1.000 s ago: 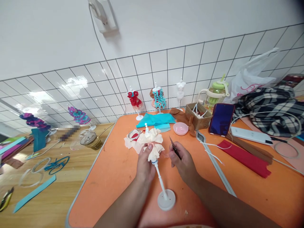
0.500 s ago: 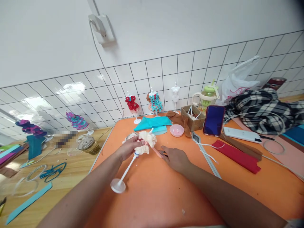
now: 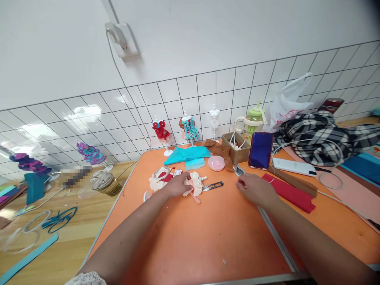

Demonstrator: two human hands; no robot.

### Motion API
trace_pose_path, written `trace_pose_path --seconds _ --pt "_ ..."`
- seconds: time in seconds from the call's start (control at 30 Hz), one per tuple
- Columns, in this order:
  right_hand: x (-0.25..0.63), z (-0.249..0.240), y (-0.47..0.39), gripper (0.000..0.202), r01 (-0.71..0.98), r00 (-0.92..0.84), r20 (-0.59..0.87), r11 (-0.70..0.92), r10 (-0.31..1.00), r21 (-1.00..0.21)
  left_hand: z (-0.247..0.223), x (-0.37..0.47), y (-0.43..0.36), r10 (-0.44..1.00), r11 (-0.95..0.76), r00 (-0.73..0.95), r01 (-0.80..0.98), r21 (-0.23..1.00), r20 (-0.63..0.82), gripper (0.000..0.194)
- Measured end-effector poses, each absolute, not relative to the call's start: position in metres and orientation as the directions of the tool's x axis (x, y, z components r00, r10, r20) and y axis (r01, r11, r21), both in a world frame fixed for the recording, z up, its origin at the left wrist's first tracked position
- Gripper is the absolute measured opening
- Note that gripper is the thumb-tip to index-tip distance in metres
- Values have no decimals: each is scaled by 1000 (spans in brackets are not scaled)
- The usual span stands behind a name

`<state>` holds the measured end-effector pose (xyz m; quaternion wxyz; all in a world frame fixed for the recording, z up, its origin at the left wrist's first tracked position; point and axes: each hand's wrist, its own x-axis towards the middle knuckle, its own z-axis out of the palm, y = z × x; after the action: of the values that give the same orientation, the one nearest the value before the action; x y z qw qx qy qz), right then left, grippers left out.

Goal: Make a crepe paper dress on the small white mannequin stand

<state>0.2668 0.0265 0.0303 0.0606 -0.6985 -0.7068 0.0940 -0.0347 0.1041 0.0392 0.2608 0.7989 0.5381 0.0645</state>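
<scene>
A small white dress form lies on its side on the orange mat, its torso wrapped in ruffled cream fabric, with a pink strip trailing toward me. My left hand is closed around the form just below the ruffles; its stem is mostly hidden, and the round base shows behind my forearm. Black-handled thread snips rest beside the ruffles. My right hand is away to the right, fingers curled together beside a grey looped piece. What they hold, if anything, is hidden.
Dressed mini forms stand along the tiled wall. Turquoise fabric, a pink bowl, a wooden box and an upright phone line the back. Red fabric lies right; a glass jar stands left.
The dress form has been laid down from its tilted hold, turned toward the right. My right hand has released the snips onto the mat and moved right, to the grey looped piece.
</scene>
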Motion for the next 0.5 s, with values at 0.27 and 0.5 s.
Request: trace_pose_path --seconds 0.27,0.5 --pt "338 0 7 56 862 44 -317 -197 948 -468 29 -41 90 922 -376 363 760 530 134 49" --pt "344 1 21 42 852 214 -207 -286 955 -439 59 -46 61 871 -470 200 600 647 448 29"
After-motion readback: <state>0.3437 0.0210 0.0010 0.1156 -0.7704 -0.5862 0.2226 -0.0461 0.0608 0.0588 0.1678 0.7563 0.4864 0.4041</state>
